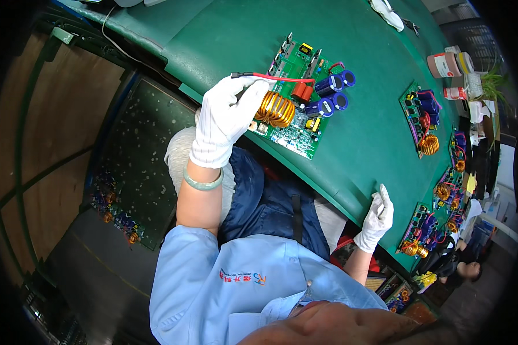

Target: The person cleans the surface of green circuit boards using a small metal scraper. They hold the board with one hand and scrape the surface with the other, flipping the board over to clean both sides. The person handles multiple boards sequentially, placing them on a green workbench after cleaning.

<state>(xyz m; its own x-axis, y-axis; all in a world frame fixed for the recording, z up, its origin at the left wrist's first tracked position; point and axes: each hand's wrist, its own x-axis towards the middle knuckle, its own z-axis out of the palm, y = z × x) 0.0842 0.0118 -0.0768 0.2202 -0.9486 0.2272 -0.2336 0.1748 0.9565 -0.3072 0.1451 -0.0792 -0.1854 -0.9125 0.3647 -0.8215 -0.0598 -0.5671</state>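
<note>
My left hand [227, 112], in a white striped glove, is closed at the left side of a green circuit board [300, 135], its fingertips beside a copper-wound coil [276, 109]. Exactly where the fingers grip is partly hidden. Over the fingers runs a red wire [279, 77] with a black end. The board carries blue cylindrical capacitors [329, 86], red parts [302, 92] and upright metal pieces. My right hand [377, 218], also gloved, is held by the bench's near edge, forefinger stretched out and other fingers partly bent, with nothing visible in it.
The green bench top [362, 144] carries another coil-bearing board [421, 121] at right and several more [420, 230] along its right edge. A white glove [387, 14] and pliers [410, 26] lie at the far side. Tape rolls [445, 65] stand near a plant [492, 86].
</note>
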